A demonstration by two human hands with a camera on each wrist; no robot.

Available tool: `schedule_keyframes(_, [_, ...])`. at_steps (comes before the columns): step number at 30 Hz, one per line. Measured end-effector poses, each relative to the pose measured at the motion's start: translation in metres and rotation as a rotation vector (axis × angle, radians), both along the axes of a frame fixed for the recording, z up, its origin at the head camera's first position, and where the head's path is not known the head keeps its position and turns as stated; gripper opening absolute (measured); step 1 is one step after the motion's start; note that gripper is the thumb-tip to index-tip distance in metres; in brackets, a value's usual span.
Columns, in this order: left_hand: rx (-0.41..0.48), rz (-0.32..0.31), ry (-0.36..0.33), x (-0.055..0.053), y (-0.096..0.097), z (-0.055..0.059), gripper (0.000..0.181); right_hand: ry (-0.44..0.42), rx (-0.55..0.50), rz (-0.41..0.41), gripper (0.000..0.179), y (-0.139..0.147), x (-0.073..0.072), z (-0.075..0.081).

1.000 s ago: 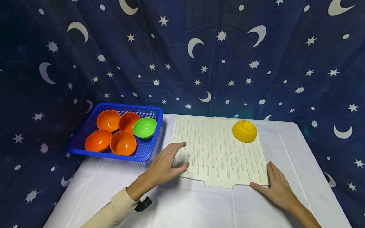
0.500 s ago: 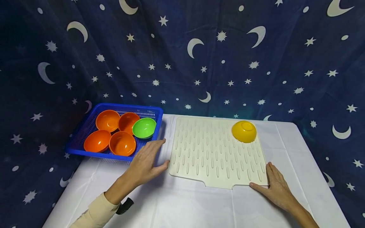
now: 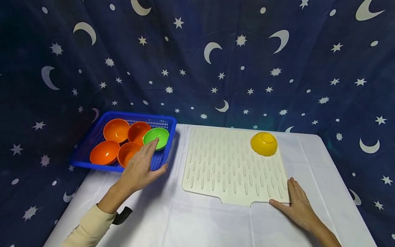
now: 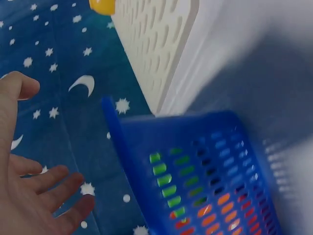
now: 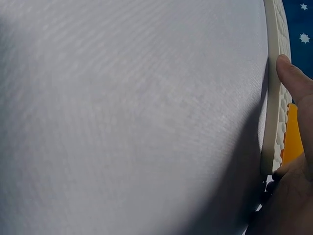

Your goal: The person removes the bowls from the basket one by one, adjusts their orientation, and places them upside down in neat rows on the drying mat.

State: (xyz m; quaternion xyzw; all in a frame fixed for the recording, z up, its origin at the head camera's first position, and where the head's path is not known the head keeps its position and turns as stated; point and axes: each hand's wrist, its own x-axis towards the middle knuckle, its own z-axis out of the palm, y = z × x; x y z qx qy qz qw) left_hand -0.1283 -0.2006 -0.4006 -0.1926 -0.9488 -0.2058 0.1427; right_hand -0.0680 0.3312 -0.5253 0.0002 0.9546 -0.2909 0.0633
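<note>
My left hand [image 3: 139, 169] hangs over the near right corner of a blue plastic basket [image 3: 171, 137], fingers spread and holding nothing. Its fingertips overlap a green bowl [image 3: 157, 134] in the head view. In the left wrist view the basket's slotted wall [image 4: 171, 134] stands beside the hand. My right hand [image 3: 299, 207] rests at the near right corner of a cream ribbed drying mat [image 3: 216, 161], thumb at the front edge and straight fingers along the side. An upside-down yellow bowl [image 3: 263, 144] sits at the mat's far right corner.
Several orange bowls [image 3: 105, 153] lie open side up in the basket, next to the green one. A white cloth [image 3: 213, 223] covers the table. Behind it hangs a dark blue curtain [image 3: 185, 44] with moons and stars.
My left hand has moved left from above the mat's left edge to the basket's near right corner. The right hand has stayed at the mat's corner.
</note>
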Motion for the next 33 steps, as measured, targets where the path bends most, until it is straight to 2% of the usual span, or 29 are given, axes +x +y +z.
schedule_keyframes(4, [0.013, 0.060, -0.028, -0.006, -0.012, 0.007, 0.095, -0.008, -0.010, -0.009, 0.125, -0.001, -0.001, 0.002])
schedule_keyframes(8, [0.035, 0.110, -0.064, -0.008, -0.023, 0.013, 0.094, 0.002, -0.016, -0.011, 0.124, 0.000, -0.001, 0.002])
schedule_keyframes(18, [0.086, 0.165, -0.149, -0.012, -0.045, 0.023, 0.099, 0.036, -0.044, -0.002, 0.121, -0.001, 0.001, 0.000])
schedule_keyframes(23, [0.081, 0.205, -0.192, -0.015, -0.051, 0.023, 0.105, 0.054, -0.037, 0.003, 0.120, -0.001, 0.003, 0.001])
schedule_keyframes(27, [0.067, 0.221, -0.246, -0.023, -0.061, 0.021, 0.114, 0.043, -0.034, -0.003, 0.120, 0.000, 0.002, 0.003])
schedule_keyframes(33, [0.042, 0.201, -0.400, -0.040, -0.087, 0.012, 0.123, 0.050, -0.031, 0.003, 0.120, 0.001, 0.003, 0.000])
